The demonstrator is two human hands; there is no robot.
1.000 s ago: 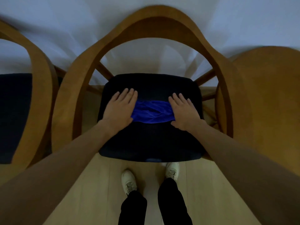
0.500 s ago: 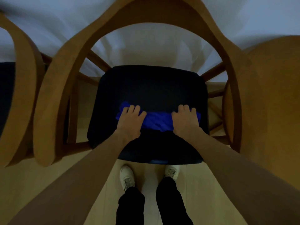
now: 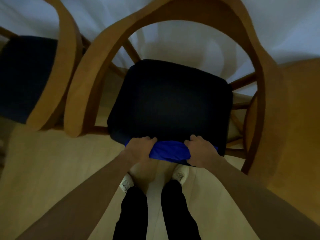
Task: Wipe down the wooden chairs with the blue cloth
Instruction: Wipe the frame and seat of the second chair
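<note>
A wooden chair (image 3: 81,80) with a curved back and a dark seat cushion (image 3: 169,101) stands right in front of me. The blue cloth (image 3: 168,151) is bunched across the cushion's front edge and hangs a little over it. My left hand (image 3: 141,149) grips the cloth's left end with curled fingers. My right hand (image 3: 201,151) grips its right end the same way. A short strip of cloth shows between the two hands.
A second wooden chair (image 3: 57,66) with a dark seat stands close on the left. A round wooden surface (image 3: 294,118) fills the right side. A white tablecloth (image 3: 181,42) hangs behind the chairs. My white shoes (image 3: 127,182) stand on the light wood floor below the seat.
Both hands have dragged the blue cloth from the middle of the seat back to its front edge. Their fingers went from flat to curled round the cloth.
</note>
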